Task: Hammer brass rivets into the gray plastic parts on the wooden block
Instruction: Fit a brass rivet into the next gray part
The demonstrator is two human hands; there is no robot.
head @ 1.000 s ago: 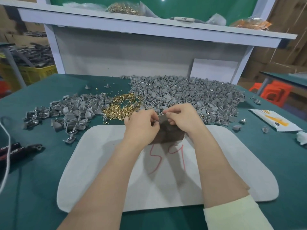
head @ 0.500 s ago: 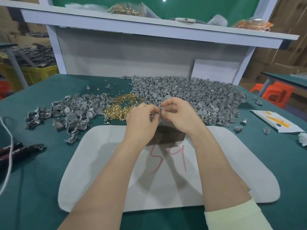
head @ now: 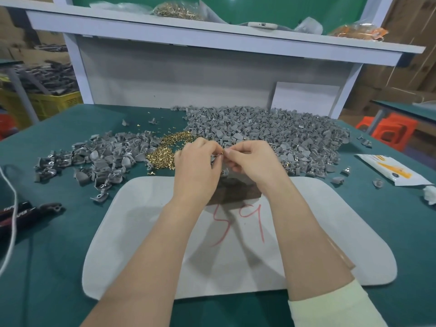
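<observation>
My left hand (head: pixel 195 166) and my right hand (head: pixel 254 161) meet fingertip to fingertip above the dark wooden block (head: pixel 233 192). Between them they pinch a small gray plastic part (head: pixel 218 159), with a brass rivet at the left fingertips. The block stands at the far edge of a white mat (head: pixel 236 244) marked with red "59", and both hands hide most of it. A heap of loose brass rivets (head: pixel 165 149) lies just left of my left hand. A large pile of gray parts (head: pixel 283 138) spreads behind my right hand.
A second pile of gray parts (head: pixel 94 159) lies on the green table at the left. A black-handled tool (head: pixel 21 213) and a white cord (head: pixel 11 208) lie at the left edge. A white packet (head: pixel 391 171) rests at the right. A white shelf (head: pixel 212 41) overhangs the back.
Both hands have lifted slightly off the block and drawn together. Fingertips now work the small part in the air rather than on the block's top.
</observation>
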